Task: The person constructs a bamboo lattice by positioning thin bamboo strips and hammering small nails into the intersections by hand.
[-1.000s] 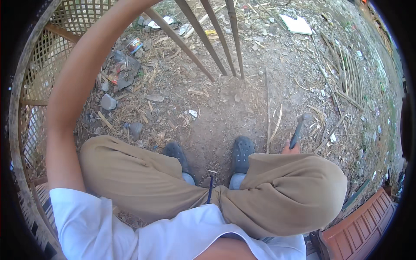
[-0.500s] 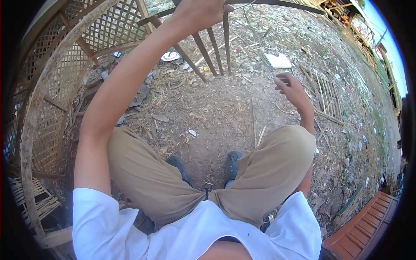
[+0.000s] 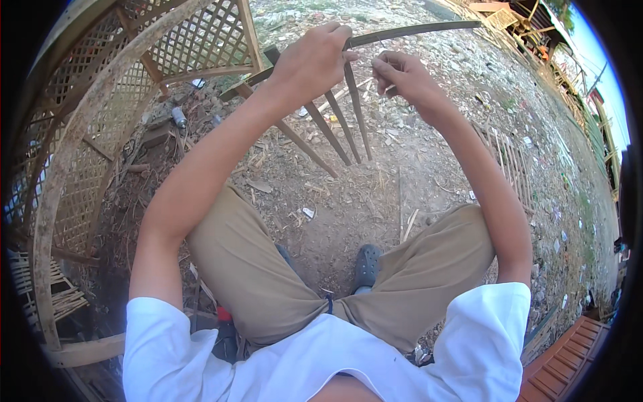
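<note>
My left hand (image 3: 313, 61) is closed round the joint of a slatted frame of thin, dark strips. Its long curved crosspiece (image 3: 422, 31) reaches out to the right of the hand. Several narrow slats (image 3: 327, 132) fan down from it toward the ground. Just right of the joint, my right hand (image 3: 406, 79) has its fingers curled together in a pinch. Whatever lies between those fingertips is too small to make out. The palm and part of the joint are hidden behind my left hand.
Lattice panels (image 3: 201, 41) with a curved wooden rail (image 3: 61, 167) stand at the left. A can (image 3: 179, 117) lies near them. Another slatted piece (image 3: 512, 164) rests on the littered ground at right. A reddish-brown panelled board (image 3: 566, 362) fills the lower right corner.
My right hand has risen leftward from above my right knee to beside my left hand, its fingers now curled. The slatted frame and my left hand have come lower and nearer.
</note>
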{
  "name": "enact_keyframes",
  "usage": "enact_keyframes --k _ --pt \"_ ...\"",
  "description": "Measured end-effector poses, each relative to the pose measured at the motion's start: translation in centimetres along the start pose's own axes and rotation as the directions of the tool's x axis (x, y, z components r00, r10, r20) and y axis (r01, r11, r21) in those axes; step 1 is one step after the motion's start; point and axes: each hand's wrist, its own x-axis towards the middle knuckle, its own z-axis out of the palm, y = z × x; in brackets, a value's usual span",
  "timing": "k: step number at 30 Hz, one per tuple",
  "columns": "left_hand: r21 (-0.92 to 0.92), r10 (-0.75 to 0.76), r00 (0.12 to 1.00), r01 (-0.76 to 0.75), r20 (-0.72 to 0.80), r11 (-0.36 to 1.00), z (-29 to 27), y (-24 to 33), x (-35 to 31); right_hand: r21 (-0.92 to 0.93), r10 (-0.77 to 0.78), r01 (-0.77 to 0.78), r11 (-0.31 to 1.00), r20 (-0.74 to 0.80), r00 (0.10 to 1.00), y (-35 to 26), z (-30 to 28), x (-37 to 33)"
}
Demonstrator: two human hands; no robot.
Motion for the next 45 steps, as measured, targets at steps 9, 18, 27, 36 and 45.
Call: enact_keyframes --k 9,18,27,36,45 --pt "-0.026 -0.029 0.999 0.029 -0.024 0.999 -2.4 -1.6 0.0 -0.237 0.169 -0.153 0.959 0.046 0.985 5.8 -7.1 -1.5" --pt "0.010 -0.338 0.929 0.341 0.148 0.940 -4.7 -1.0 -0.1 -0.808 0.654 -0.504 0.305 -0.208 0.728 20.7 -11.8 -7.1" --pt "0.197 -0.198 0.973 0.172 0.121 0.965 -2.9 -2.4 0.4 -0.707 0.647 -0.431 0.561 0.051 0.761 28.1 -11.2 -7.3" --pt "0.082 -0.187 0.922 0.169 0.338 0.982 0.0 -2.3 1.5 -0.705 0.501 -0.481 0.521 -0.203 0.841 47.1 2.7 -13.1" --pt "0.160 -0.276 0.888 0.232 0.368 0.959 0.1 -3.9 1.1 -0.661 0.266 -0.508 0.552 -0.438 0.859 44.7 4.4 -11.2"
